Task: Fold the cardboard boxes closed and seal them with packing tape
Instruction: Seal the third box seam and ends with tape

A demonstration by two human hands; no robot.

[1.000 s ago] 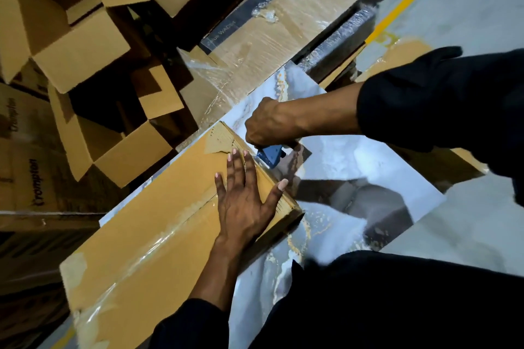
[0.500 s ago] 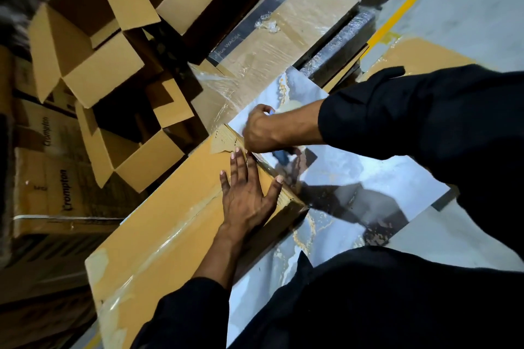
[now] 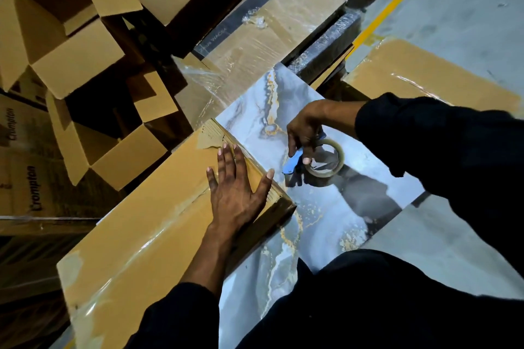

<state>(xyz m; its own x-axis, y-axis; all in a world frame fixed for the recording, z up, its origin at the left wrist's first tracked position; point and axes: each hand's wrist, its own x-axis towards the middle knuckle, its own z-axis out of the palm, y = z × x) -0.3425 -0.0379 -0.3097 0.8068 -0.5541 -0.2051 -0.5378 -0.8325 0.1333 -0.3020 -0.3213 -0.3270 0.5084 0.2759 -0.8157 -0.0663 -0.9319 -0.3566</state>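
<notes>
Moved since earlier frame: right hand is off the box's far corner, now out over the marble slab, well apart from the box, carrying the tape roll.
Right hand: fingers curled, gripping tape roll and a blue cutter together.
Left hand: unchanged, flat on box top near its end; fingers straight and spread, thumb out along the edge.
Box: long, closed, clear tape along top seam; lies on the slab's left side.
Surroundings: open boxes at left; wrapped carton behind; grey floor with yellow line.
</notes>
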